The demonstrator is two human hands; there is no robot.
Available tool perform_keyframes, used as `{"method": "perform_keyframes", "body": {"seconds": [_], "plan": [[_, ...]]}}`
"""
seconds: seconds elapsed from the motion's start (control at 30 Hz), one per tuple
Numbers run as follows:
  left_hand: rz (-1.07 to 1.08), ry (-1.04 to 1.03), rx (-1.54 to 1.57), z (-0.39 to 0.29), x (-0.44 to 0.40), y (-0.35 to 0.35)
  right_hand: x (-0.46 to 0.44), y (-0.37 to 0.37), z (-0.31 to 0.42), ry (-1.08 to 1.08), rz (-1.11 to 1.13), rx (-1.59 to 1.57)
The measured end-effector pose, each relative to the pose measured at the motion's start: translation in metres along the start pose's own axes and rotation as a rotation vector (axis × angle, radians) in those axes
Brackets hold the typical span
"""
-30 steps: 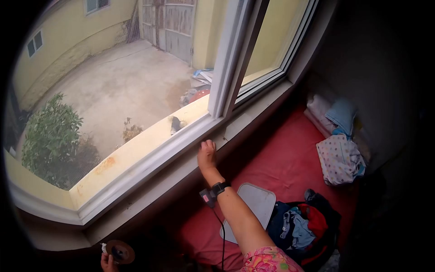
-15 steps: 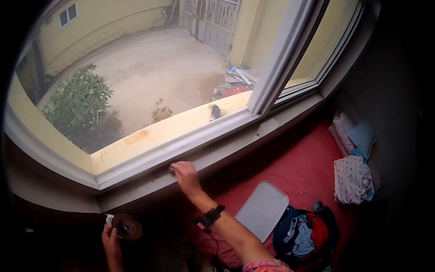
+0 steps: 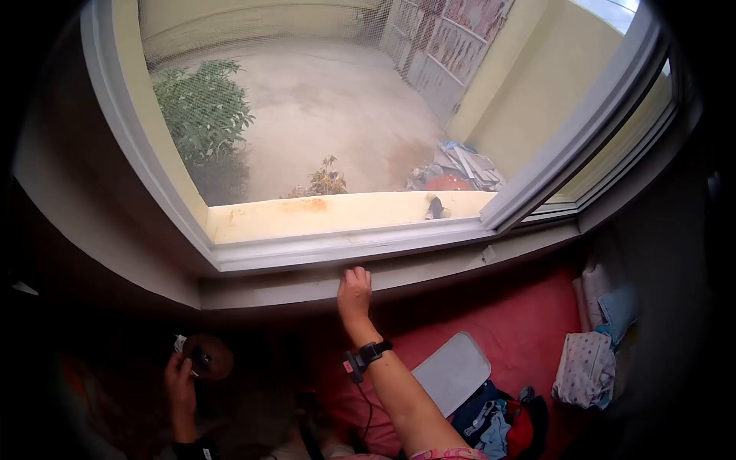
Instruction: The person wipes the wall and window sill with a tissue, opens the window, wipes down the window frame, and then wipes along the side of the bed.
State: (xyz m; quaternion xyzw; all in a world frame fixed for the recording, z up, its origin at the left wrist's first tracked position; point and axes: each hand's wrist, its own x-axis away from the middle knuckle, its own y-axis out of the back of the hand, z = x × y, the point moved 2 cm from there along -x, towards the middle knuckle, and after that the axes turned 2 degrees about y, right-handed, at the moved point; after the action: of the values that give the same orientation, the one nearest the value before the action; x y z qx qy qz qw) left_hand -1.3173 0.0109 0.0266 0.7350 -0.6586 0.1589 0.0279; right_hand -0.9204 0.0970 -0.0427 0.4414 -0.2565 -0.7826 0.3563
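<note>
My right hand (image 3: 355,297) is at the inner window sill (image 3: 268,294), with its fingers bent together and their tips at the sill's surface. Whatever they pinch is hidden behind the fingers. Lower left, in shadow, my left hand (image 3: 180,383) grips a round brown disc (image 3: 218,359) with a dark centre by its near edge. A small white crumpled piece (image 3: 179,343) shows beside the disc, above the fingertips. Above the sill runs the white window frame (image 3: 345,250), with a mesh screen across the opening.
Below the sill lies a red-covered surface (image 3: 514,307) bearing a grey-white tray or lid (image 3: 454,374). Piled clothes (image 3: 491,429) lie at its front, and folded fabrics (image 3: 586,368) sit at the right. Outside are a yellow ledge (image 3: 368,208), a bush (image 3: 201,115) and a metal gate (image 3: 452,46).
The view has turned, so the window looks more level. My right hand has shifted rightward along the sill; a small greyish clump seen at its fingertips before is now hidden. My left hand still holds the disc.
</note>
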Motion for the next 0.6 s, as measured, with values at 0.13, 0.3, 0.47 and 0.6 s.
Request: {"method": "perform_keyframes", "body": {"seconds": [0.13, 0.3, 0.47, 0.6], "plan": [[0.021, 0.001, 0.058, 0.005, 0.002, 0.019, 0.002, -0.009, 0.024, 0.022, 0.115, -0.007], [-0.060, -0.016, 0.112, 0.001, 0.010, 0.035, 0.002, 0.012, 0.019, 0.106, 0.049, -0.268], [-0.111, 0.011, 0.137, 0.025, 0.005, 0.074, -0.002, 0.012, -0.021, -0.018, -0.088, -0.011], [-0.218, 0.027, 0.158, 0.034, 0.012, 0.086, 0.005, -0.010, 0.004, -0.026, -0.020, 0.078]]}}
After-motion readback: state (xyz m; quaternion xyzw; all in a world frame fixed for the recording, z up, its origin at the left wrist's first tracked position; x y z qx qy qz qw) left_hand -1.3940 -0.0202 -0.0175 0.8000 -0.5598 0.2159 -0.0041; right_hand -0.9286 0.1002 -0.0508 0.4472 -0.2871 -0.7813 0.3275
